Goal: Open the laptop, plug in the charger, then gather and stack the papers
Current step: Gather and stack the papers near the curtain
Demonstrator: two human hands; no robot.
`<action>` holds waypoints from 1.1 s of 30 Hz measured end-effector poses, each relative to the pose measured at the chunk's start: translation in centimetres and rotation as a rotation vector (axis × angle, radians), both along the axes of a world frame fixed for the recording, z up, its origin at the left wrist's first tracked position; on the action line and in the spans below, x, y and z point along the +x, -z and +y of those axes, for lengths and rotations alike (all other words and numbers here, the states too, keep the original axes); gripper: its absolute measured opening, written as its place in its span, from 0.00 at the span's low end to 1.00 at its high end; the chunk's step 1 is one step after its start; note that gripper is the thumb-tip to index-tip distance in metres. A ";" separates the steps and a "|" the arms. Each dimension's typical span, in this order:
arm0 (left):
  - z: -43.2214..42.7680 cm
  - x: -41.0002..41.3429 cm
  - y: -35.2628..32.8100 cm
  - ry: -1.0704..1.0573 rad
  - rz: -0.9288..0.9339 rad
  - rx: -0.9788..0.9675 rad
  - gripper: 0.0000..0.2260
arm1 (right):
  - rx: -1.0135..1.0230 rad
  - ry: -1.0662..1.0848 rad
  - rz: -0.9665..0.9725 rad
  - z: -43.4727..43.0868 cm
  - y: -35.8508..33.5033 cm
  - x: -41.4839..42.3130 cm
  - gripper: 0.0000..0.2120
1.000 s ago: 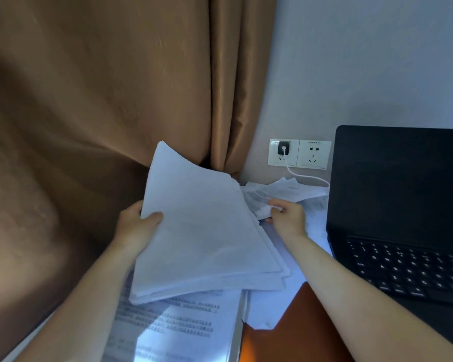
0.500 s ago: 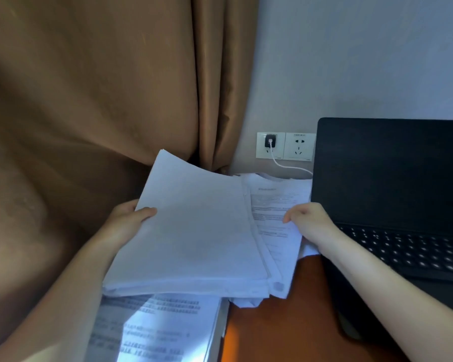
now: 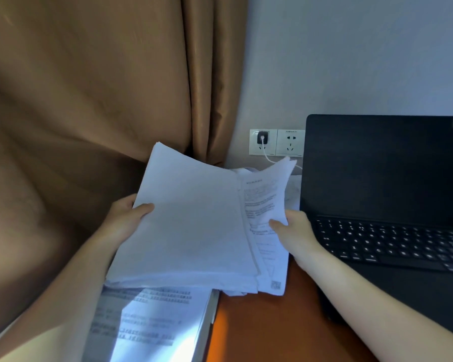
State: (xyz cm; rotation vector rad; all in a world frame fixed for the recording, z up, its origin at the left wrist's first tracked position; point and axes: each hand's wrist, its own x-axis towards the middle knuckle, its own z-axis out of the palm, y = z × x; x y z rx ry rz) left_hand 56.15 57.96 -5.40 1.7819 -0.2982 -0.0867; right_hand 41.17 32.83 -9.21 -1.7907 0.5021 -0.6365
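White paper stack (image 3: 194, 226) sits mid-frame, its left edge gripped by the left hand (image 3: 127, 218). The right hand (image 3: 293, 231) pinches printed pages (image 3: 263, 202), their text too blurred to read. One open laptop (image 3: 385, 178) stands at right, beside two wall sockets (image 3: 289, 142) with one charger plug (image 3: 262, 138).

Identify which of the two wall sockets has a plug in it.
The left socket, nearest the curtain: a dark plug with a white cable sits in it; the right socket shows empty holes.
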 end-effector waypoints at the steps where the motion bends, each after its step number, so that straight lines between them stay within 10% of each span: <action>1: 0.0 -0.1 0.0 -0.008 -0.008 -0.030 0.09 | -0.076 0.008 -0.015 0.1 -0.2 0.0 0.11; 17: 1.3 -3.9 -5.7 -0.189 -0.190 -0.260 0.12 | 0.052 0.136 -0.587 -1.1 -6.0 -3.1 0.13; 33: 2.0 -12.8 -4.6 -0.205 -0.223 -0.343 0.13 | 0.382 0.195 -0.492 -2.5 -7.2 -12.5 0.11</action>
